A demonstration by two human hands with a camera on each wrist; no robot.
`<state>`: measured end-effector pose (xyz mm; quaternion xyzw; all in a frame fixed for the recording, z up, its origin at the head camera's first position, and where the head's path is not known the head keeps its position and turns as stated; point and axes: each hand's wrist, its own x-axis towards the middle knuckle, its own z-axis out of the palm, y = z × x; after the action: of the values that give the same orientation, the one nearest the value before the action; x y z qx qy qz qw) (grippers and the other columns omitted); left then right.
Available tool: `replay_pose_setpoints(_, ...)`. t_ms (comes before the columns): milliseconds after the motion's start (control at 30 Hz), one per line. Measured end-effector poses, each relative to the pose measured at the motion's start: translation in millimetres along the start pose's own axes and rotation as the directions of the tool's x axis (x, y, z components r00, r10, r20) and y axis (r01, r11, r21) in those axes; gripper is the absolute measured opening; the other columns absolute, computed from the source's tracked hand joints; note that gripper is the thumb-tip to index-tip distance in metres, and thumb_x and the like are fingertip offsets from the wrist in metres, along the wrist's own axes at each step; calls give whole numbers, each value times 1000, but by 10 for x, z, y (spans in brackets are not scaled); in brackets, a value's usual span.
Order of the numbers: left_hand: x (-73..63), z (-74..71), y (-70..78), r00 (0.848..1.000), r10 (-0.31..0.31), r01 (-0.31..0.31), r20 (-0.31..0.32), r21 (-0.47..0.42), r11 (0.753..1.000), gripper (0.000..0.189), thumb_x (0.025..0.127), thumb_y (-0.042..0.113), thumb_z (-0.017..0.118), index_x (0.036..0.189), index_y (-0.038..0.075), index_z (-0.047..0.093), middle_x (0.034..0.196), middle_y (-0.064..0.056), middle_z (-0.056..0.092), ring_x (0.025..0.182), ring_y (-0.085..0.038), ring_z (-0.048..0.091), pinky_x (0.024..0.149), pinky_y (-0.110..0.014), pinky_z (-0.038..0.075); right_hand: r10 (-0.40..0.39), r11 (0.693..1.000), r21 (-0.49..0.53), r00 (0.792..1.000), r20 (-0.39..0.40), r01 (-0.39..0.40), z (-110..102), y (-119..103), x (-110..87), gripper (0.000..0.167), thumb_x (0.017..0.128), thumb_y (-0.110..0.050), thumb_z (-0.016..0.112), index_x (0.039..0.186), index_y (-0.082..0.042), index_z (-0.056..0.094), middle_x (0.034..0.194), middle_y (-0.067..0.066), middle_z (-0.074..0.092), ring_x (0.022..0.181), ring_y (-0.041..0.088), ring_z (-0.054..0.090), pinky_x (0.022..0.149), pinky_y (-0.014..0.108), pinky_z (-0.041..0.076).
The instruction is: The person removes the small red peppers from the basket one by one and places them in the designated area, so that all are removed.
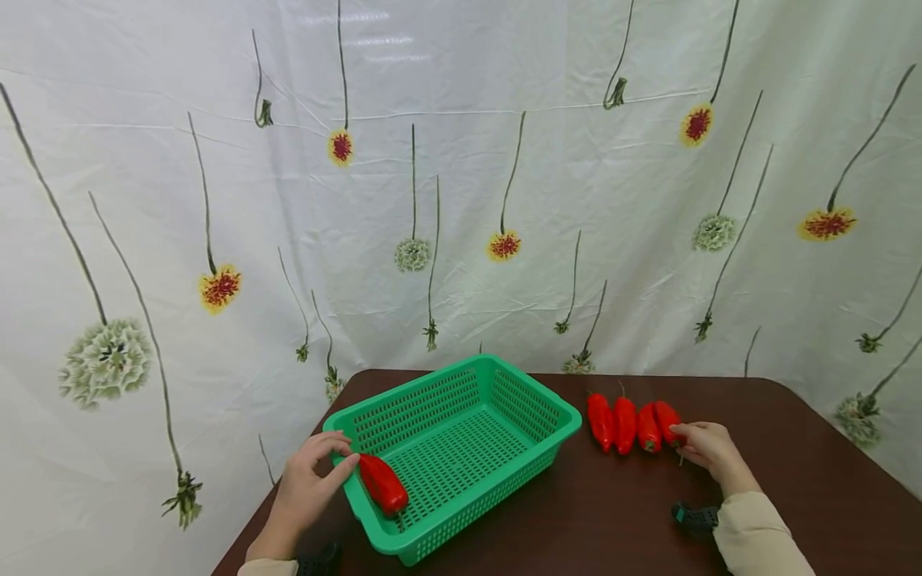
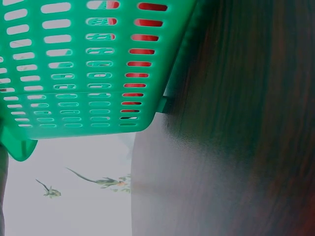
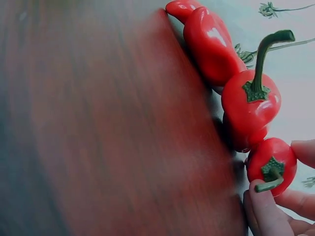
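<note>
A green plastic basket (image 1: 461, 512) stands on the table, with one red chili pepper (image 1: 384, 485) lying at its left end. My left hand (image 1: 306, 480) is over the basket's left rim, fingers loosely bent, the thumb tip close to that pepper's upper end; whether they touch cannot be told. Right of the basket several red peppers (image 1: 625, 426) lie side by side. At the rightmost pepper (image 3: 272, 166), my right hand (image 1: 709, 452) has thumb and fingers on either side, pinching it near its green stem. That pepper still lies beside its neighbour (image 3: 251, 105).
The dark brown table (image 1: 576, 512) carries everything. Behind it hangs a white flower-printed curtain (image 1: 461, 200). A dark band with a small device (image 1: 695, 517) is at the right wrist. In the left wrist view, the slotted basket wall (image 2: 78, 64) fills the upper left.
</note>
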<state>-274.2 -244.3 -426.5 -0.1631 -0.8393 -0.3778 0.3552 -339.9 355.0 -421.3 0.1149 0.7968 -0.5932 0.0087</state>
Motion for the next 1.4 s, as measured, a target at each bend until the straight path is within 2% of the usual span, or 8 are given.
replay_pose_setpoints(367,2,3,-21,1000,15,-15,-7,-2,1000,19,84,5,78,83,22,69,105,-12,72,110,11,51,90,-6,39,-5,995,-104,1000,-4,4,5,-20,-23,69,101,-22,51,141,27,24,142,44,28,124,52,46,84,34,60)
replay_pose_setpoints(467,5,4,-25,1000,14,-14,-6,4,1000,19,84,6,78,83,22,69,106,-12,72,111,13,49,90,-5,38,-9,993,-115,1000,-24,6,-3,-17,-25,66,99,-21,52,137,27,28,134,42,36,111,46,56,82,34,60)
replay_pose_setpoints(533,7,5,-28,1000,10,-10,-4,6,1000,18,84,6,78,83,22,69,106,-12,72,111,14,48,90,-4,37,-14,994,-113,999,-38,10,-12,-16,-21,64,99,-19,53,135,28,31,126,39,42,98,35,62,78,31,60)
replay_pose_setpoints(633,11,7,-28,1000,1,-1,-1,11,1000,18,84,7,78,83,22,69,107,-12,72,111,16,46,91,-4,37,-24,995,-97,999,-42,20,-36,-12,-16,63,98,-18,55,133,29,32,114,34,51,84,20,62,73,28,60)
replay_pose_setpoints(967,18,19,-37,1000,-18,18,-1,17,1000,16,84,8,79,83,21,69,107,-11,73,112,18,45,92,-5,36,-38,994,-106,997,-63,31,-105,-46,-19,57,98,-18,54,130,25,38,95,17,62,81,16,60,71,28,58)
replay_pose_setpoints(1100,12,14,-22,1000,-14,14,-5,15,1000,17,84,8,79,83,22,69,107,-11,73,111,13,49,92,-5,37,-40,992,-125,997,-65,32,-103,-45,-22,58,97,-19,55,130,26,38,99,23,62,84,21,62,74,32,59)
replay_pose_setpoints(1300,7,12,-2,1000,-2,2,-13,15,1000,18,83,7,79,82,22,70,106,-10,73,109,-3,58,91,-7,39,-65,983,-172,997,-49,56,-65,-14,-14,58,98,-20,53,131,26,39,122,40,52,105,44,58,85,42,58)
replay_pose_setpoints(1400,12,10,5,1000,3,-3,-14,13,1000,19,84,7,79,82,23,70,106,-9,73,110,-4,58,92,-6,38,-82,978,-198,996,-46,72,-40,2,1,55,99,-18,53,130,26,43,128,43,48,113,52,53,89,45,57)
